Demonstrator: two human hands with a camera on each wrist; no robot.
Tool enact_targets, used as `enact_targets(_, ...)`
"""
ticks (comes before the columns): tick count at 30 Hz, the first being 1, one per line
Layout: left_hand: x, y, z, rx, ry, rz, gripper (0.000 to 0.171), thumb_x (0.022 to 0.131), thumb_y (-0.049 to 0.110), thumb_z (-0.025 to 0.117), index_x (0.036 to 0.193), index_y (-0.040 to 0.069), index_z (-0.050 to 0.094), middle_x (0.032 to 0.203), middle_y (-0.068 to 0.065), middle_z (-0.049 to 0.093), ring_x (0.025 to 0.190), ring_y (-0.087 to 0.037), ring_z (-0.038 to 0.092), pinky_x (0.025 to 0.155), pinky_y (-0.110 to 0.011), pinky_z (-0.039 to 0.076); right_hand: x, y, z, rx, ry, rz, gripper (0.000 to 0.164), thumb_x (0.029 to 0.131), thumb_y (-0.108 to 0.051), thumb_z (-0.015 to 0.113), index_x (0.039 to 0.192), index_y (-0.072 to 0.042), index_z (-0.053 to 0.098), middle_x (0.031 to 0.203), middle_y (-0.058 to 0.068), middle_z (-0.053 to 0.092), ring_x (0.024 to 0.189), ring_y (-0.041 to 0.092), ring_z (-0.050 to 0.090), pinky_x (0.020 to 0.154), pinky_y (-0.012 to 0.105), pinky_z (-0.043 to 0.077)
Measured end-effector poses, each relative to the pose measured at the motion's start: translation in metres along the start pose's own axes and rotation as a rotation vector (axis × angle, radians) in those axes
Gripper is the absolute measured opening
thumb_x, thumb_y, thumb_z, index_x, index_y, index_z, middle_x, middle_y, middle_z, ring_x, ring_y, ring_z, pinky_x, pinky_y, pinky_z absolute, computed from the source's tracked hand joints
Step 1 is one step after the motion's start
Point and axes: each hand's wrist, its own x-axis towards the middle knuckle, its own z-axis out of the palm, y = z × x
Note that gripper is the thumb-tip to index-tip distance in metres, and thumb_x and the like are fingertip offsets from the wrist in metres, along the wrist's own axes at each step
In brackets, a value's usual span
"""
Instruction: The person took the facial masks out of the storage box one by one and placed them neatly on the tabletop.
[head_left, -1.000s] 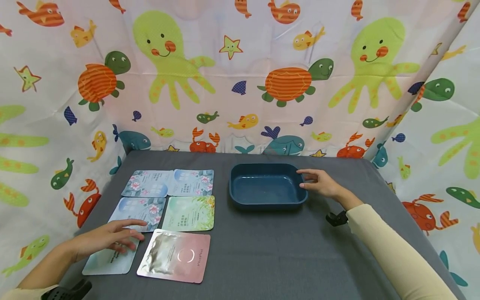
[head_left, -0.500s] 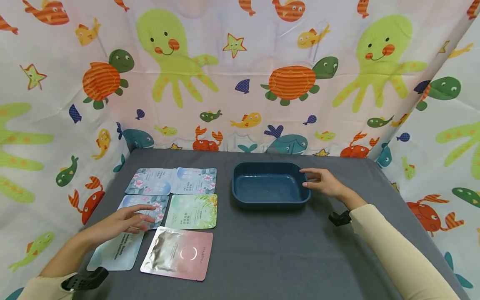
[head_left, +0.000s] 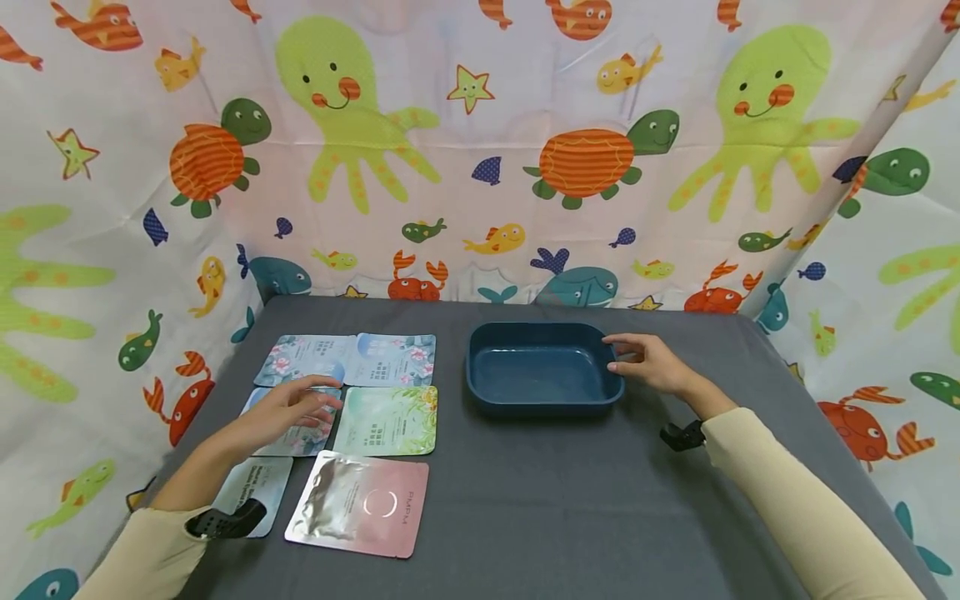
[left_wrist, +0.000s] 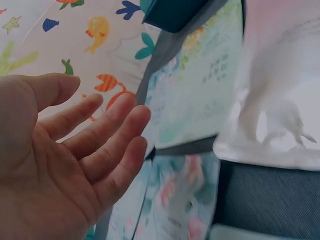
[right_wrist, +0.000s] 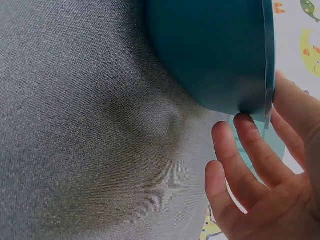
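Observation:
My left hand [head_left: 288, 410] is over the lower blue flowered sheet-mask packet [head_left: 313, 442], its fingers loosely bent and holding nothing. In the left wrist view, the palm shows beside the green-and-yellow packet [left_wrist: 200, 85] and the silver-pink packet [left_wrist: 280, 100]. Two more blue flowered packets, left [head_left: 300, 352] and right [head_left: 393, 360], lie in the back row. A pale teal packet [head_left: 262, 479] is partly hidden by my left wrist. At the right end of the dark blue rectangular dish [head_left: 543, 407], my right hand [head_left: 654, 365] holds the rim, with fingertips against its outer wall [right_wrist: 215, 50].
A grey cloth [head_left: 540, 508] covers the table, whose far edge meets a curtain [head_left: 480, 167] printed with sea animals. Curtain also hangs at both sides. Each wrist wears a black strap, one on the left [head_left: 225, 521] and one on the right [head_left: 681, 435].
My left hand has moved up and away from me, from the pale teal packet to the blue flowered one. The right hand stays at the dish. The head view has shifted slightly.

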Motion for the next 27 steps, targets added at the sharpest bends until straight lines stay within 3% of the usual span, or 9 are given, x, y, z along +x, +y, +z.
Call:
enact_targets(4,0.013,0.008,0.003,-0.032,0.034,0.022,0.049,0.109,0.03,0.047,0.147,0.0,0.044,0.131,-0.029,0.062,0.11,-0.036,0.068,0.096,-0.047,0.056,-0.001,0.0,-0.001,-0.01,0.011,-0.015,0.051,0.099,-0.015,0.066,0.143,0.005,0.051,0.145,0.036,0.049,0.127,0.054,0.055,0.098,0.06,0.053)
enact_targets(10,0.034,0.017,0.007,-0.067,0.077,0.022,0.043,0.109,0.029,0.045,0.146,0.007,0.048,0.134,-0.028,0.061,0.113,-0.033,0.067,0.098,-0.04,0.055,0.001,0.001,-0.001,-0.046,0.02,-0.05,0.046,0.1,-0.014,0.064,0.14,0.006,0.054,0.144,0.034,0.051,0.128,0.053,0.054,0.1,0.061,0.051)
enact_targets(15,0.049,0.026,0.011,-0.055,0.114,0.031,0.041,0.11,0.028,0.044,0.144,0.006,0.049,0.134,-0.028,0.061,0.114,-0.036,0.067,0.1,-0.042,0.055,0.003,-0.001,0.0,-0.079,0.025,-0.06,0.043,0.1,-0.013,0.063,0.139,0.006,0.056,0.142,0.033,0.054,0.124,0.051,0.058,0.098,0.06,0.052)
enact_targets(22,0.067,0.044,0.014,-0.035,0.152,0.082,0.038,0.109,0.025,0.045,0.14,0.004,0.052,0.128,-0.027,0.065,0.11,-0.034,0.068,0.097,-0.041,0.056,0.002,-0.009,-0.004,-0.142,0.131,-0.031,0.041,0.102,-0.017,0.061,0.137,0.005,0.058,0.127,0.032,0.065,0.104,0.044,0.069,0.087,0.051,0.059)
enact_targets(27,0.078,0.059,0.015,-0.009,0.193,0.133,0.034,0.109,0.021,0.046,0.136,0.004,0.056,0.123,-0.025,0.067,0.106,-0.032,0.068,0.093,-0.038,0.056,0.003,-0.021,-0.006,-0.158,0.185,-0.034,0.043,0.103,-0.021,0.059,0.14,0.001,0.056,0.129,0.03,0.064,0.106,0.045,0.068,0.089,0.055,0.058)
